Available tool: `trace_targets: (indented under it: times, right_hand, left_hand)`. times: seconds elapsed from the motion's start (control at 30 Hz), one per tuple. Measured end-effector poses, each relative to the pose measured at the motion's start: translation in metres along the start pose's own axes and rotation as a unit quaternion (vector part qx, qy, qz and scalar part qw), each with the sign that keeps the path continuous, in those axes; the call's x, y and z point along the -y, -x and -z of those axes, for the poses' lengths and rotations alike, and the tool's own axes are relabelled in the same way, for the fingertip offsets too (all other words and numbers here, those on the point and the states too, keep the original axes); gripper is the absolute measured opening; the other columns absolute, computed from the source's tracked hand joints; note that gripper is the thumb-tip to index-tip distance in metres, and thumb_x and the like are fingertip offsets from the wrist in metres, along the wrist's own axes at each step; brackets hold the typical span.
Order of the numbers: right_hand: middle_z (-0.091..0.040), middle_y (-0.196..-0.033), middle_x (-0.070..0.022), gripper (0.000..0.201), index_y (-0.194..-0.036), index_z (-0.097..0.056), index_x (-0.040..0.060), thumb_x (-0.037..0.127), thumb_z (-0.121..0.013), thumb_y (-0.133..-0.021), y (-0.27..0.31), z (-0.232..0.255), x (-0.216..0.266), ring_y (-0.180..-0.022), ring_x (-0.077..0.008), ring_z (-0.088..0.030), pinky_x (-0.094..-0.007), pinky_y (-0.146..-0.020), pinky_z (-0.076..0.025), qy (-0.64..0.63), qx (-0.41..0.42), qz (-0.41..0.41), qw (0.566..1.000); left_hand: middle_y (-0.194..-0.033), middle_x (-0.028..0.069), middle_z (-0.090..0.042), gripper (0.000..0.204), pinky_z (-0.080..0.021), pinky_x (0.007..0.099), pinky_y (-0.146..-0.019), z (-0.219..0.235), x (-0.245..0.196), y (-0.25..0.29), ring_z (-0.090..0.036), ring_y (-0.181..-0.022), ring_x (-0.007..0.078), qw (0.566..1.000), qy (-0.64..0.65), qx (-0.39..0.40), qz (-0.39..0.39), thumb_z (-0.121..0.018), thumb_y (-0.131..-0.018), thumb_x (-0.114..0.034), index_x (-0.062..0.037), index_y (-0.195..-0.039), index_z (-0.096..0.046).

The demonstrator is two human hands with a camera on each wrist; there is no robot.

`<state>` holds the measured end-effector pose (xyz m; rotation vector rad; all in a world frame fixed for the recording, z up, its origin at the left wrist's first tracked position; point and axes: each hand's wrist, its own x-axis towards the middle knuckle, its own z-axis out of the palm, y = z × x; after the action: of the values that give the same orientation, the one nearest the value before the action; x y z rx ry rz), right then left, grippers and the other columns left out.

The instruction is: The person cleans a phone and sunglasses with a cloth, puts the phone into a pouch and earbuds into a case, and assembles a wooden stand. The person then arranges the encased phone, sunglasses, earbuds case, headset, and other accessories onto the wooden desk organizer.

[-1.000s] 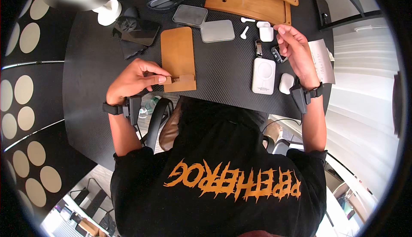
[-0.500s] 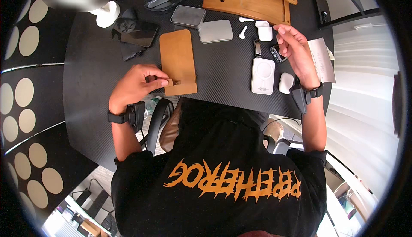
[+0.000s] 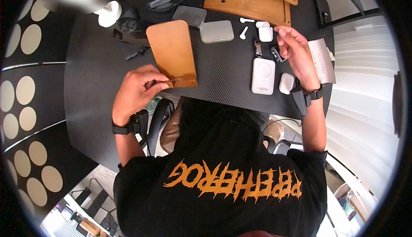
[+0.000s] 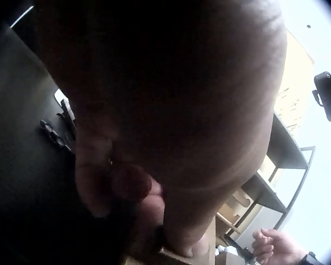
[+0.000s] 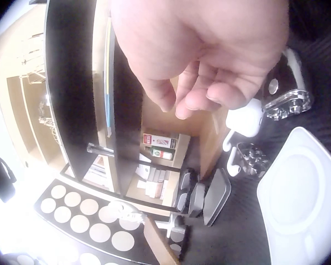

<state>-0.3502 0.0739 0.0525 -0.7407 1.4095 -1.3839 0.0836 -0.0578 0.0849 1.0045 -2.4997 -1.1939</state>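
Wooden stand [image 3: 174, 48] in left hand [image 3: 137, 89]

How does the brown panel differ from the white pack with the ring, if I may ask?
The brown panel is longer than the white pack. The panel's face is plain; the pack's bears a ring. The left hand pinches the panel, which is tilted; the pack lies on the table. Both have rounded far corners.

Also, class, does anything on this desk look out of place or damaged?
Mildly odd: two white earbuds lie loose beside a white case, not inside it. The brown stand looks tilted, but the left hand is gripping it. No spill or damage shows.
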Motion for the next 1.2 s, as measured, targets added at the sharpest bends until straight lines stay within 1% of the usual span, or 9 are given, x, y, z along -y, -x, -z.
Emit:
trace_targets:
  times: [0.17, 0.33, 0.37, 0.5, 0.67, 0.73, 0.8, 0.9, 1.2]
  right_hand:
    - [-0.059, -0.084, 0.0051, 0.027, -0.127, -0.07, 0.0039, 0.024, -0.064, -0.11, 0.017, 0.004, 0.005, -0.064, -0.0013, -0.047, -0.0187, -0.058, -0.036, 0.004, -0.02, -0.003, 1.0]
    - [-0.063, -0.081, 0.0039, 0.018, -0.101, -0.069, 0.0076, 0.023, -0.065, -0.109, 0.045, 0.021, 0.004, -0.064, -0.0037, -0.049, -0.022, -0.058, -0.036, -0.055, -0.013, 0.035, 0.998]
    - [-0.06, -0.078, 0.0028, 0.028, -0.088, -0.062, 0.0098, 0.026, -0.062, -0.11, 0.056, 0.013, 0.014, -0.063, -0.0051, -0.048, -0.0228, -0.059, -0.036, -0.04, -0.053, 0.027, 0.997]
    - [-0.055, -0.073, 0.0014, 0.041, -0.079, -0.059, 0.0092, 0.032, -0.057, -0.112, 0.09, 0.02, 0.009, -0.064, -0.0071, -0.047, -0.0234, -0.061, -0.036, 0.013, -0.107, 0.07, 0.992]
    - [-0.059, -0.076, -0.0023, 0.043, -0.078, -0.059, 0.0059, 0.033, -0.058, -0.112, 0.133, 0.031, -0.009, -0.065, -0.009, -0.048, -0.0252, -0.061, -0.037, 0.058, -0.16, 0.111, 0.979]
    - [-0.062, -0.08, -0.0046, 0.042, -0.08, -0.059, 0.0039, 0.031, -0.058, -0.112, 0.147, 0.033, -0.02, -0.065, -0.0092, -0.049, -0.0255, -0.06, -0.038, 0.031, -0.213, 0.168, 0.962]
    - [-0.063, -0.082, -0.0054, 0.039, -0.082, -0.06, 0.0031, 0.028, -0.059, -0.112, 0.157, 0.032, -0.032, -0.064, -0.0087, -0.05, -0.0247, -0.059, -0.039, 0.019, -0.267, 0.18, 0.947]
    - [-0.065, -0.085, -0.0047, 0.03, -0.087, -0.063, 0.0041, 0.021, -0.061, -0.111, 0.17, 0.047, -0.058, -0.064, -0.0062, -0.05, -0.0223, -0.059, -0.039, 0.074, -0.342, 0.21, 0.913]
    - [-0.067, -0.088, -0.0033, 0.017, -0.094, -0.066, 0.0027, 0.015, -0.068, -0.107, 0.181, 0.053, -0.095, -0.073, -0.0066, -0.053, -0.022, -0.066, -0.041, 0.152, -0.503, 0.215, 0.823]
  left_hand:
    - [-0.09, 0.0062, -0.071, 0.018, -0.041, 0.03, -0.058, -0.003, -0.003, -0.008, -0.049, -0.061, 0.0112, 0.999, -0.012, -0.039, -0.029, -0.084, -0.086, 0.0, -0.0012, -0.103, -0.079]
    - [-0.092, 0.0062, -0.071, 0.018, -0.04, 0.0294, -0.058, -0.003, -0.008, -0.024, -0.047, -0.061, 0.0106, 0.998, -0.023, -0.047, -0.043, -0.083, -0.087, 0.0, -0.0008, -0.104, -0.079]
    - [-0.092, 0.0062, -0.071, 0.018, -0.04, 0.0292, -0.058, -0.001, -0.013, -0.029, -0.047, -0.061, 0.0104, 0.998, -0.021, -0.045, -0.046, -0.083, -0.087, 0.0, -0.0009, -0.105, -0.079]
    - [-0.093, 0.006, -0.071, 0.017, -0.039, 0.0289, -0.057, 0.004, -0.03, -0.06, -0.046, -0.061, 0.0098, 0.995, -0.028, -0.044, -0.083, -0.082, -0.088, -0.002, -0.0003, -0.105, -0.078]
    - [-0.091, 0.0056, -0.068, 0.014, -0.038, 0.029, -0.057, 0.007, -0.042, -0.113, -0.045, -0.06, 0.0095, 0.988, -0.046, -0.031, -0.142, -0.081, -0.092, -0.004, 0.0012, -0.104, -0.077]
    - [-0.089, 0.0055, -0.067, 0.014, -0.038, 0.029, -0.057, 0.009, -0.045, -0.133, -0.044, -0.06, 0.009, 0.985, -0.062, -0.032, -0.159, -0.08, -0.093, -0.006, 0.0014, -0.104, -0.077]
    - [-0.089, 0.0049, -0.067, 0.013, -0.038, 0.0291, -0.057, 0.011, -0.047, -0.152, -0.043, -0.06, 0.0085, 0.983, -0.074, -0.03, -0.168, -0.08, -0.093, -0.006, 0.001, -0.104, -0.077]
    - [-0.088, 0.004, -0.067, 0.014, -0.037, 0.029, -0.057, 0.012, -0.045, -0.184, -0.042, -0.061, 0.0081, 0.981, -0.081, -0.025, -0.175, -0.08, -0.093, -0.007, 0.0009, -0.104, -0.078]
    - [-0.089, 0.0055, -0.07, 0.016, -0.039, 0.0297, -0.057, 0.01, -0.046, -0.25, -0.044, -0.06, 0.0099, 0.969, -0.127, -0.054, -0.207, -0.08, -0.095, -0.012, -0.0014, -0.106, -0.08]
